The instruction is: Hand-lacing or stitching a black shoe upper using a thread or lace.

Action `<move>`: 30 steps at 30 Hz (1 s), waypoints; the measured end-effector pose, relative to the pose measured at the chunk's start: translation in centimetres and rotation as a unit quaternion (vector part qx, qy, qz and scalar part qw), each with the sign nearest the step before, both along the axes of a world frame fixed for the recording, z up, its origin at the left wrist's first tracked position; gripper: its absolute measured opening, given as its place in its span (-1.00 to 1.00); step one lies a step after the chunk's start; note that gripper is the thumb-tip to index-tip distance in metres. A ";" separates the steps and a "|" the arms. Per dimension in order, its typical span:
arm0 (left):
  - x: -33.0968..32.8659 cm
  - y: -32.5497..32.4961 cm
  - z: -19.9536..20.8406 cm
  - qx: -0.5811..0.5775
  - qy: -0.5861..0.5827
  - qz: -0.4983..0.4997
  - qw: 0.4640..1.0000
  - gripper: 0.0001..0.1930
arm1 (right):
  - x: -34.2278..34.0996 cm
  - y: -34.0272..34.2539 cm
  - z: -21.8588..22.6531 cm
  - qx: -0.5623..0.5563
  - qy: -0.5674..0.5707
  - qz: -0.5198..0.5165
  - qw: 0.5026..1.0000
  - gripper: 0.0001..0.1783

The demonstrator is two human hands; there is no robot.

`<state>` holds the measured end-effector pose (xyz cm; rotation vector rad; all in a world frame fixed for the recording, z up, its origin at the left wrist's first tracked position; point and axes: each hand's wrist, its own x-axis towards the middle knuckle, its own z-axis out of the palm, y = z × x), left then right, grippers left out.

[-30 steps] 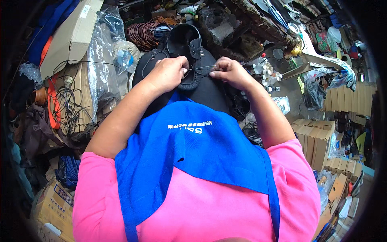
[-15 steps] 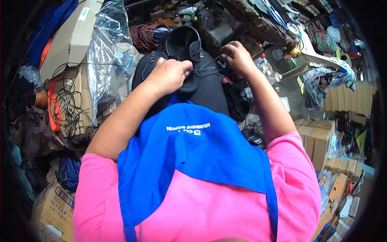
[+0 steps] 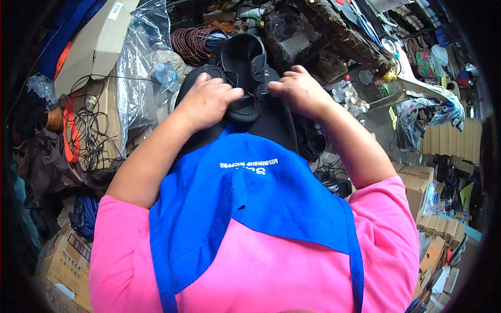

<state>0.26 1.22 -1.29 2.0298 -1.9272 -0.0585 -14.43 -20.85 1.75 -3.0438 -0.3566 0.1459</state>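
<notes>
A black shoe rests on my dark-clad lap, toe toward me and collar opening away. Close against its left side, my left hand is closed, thumb and fingers bent together; what they grip is too small to make out. At the shoe's right edge my right hand pinches with its fingertips, seemingly on a thin dark shoelace, mostly hidden by the fingers. Dark loops lie beside the shoe, just beyond my left hand. A blue apron covers my front below the shoe.
At the left stand a cardboard box, clear plastic sheeting and tangled black wire. A coil of brown cord lies beyond the shoe. Small bottles are to the right, with stacked cardboard further off.
My right hand has come inward and down to the shoe's right side from farther out. My left hand has shifted slightly left and its fingers have drawn back from over the shoe.
</notes>
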 end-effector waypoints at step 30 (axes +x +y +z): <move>15.4 25.0 8.9 -0.434 0.046 0.526 0.730 -0.79 | -21.8 -14.3 -6.8 -0.030 0.153 -0.479 0.864 -0.73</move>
